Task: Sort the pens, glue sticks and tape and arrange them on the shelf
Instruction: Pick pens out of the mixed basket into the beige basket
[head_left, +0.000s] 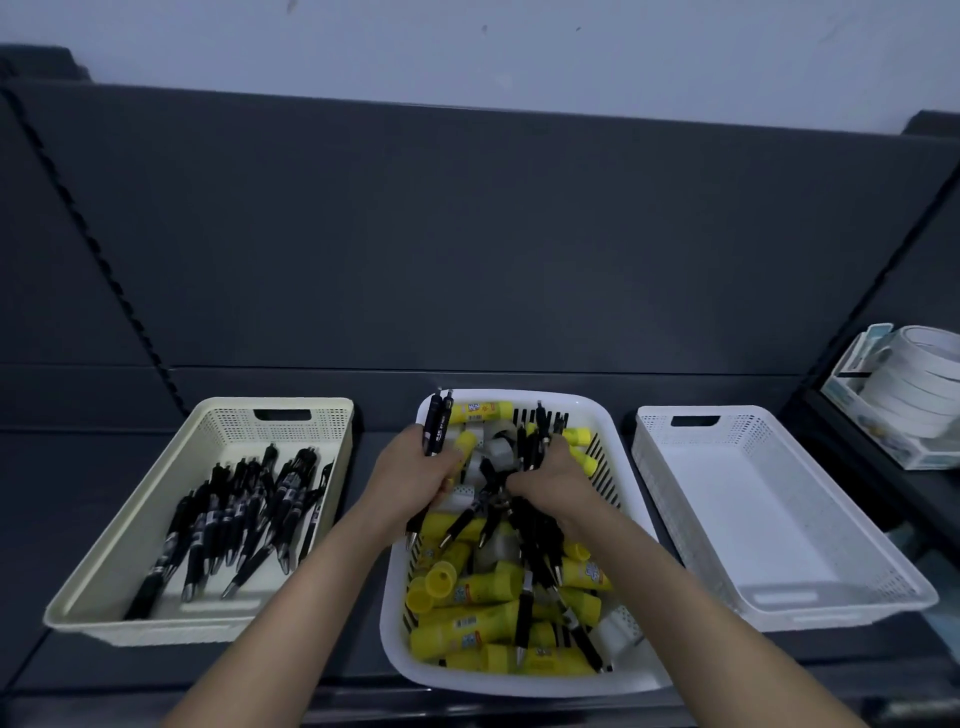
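Your left grip (415, 470) and right grip (548, 480) each clench black plastic pens (435, 423) inside the white slotted basket (519, 396), gathering bundles for the left cream tray (208, 411).

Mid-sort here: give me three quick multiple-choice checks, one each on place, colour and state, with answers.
1. Where do the sorted pens lie?
A. in the cream tray on the left
B. in the white tray on the right
C. on the bare shelf

2. What colour are the glue sticks?
A. red
B. yellow
C. green

3. What is the left hand doing?
A. lying flat on the shelf
B. holding scissors
C. gripping black pens over the middle basket

Answers:
1 A: only that tray holds pens alone.
2 B: yellow tubes fill the basket.
3 C: its fingers curl round pen barrels.
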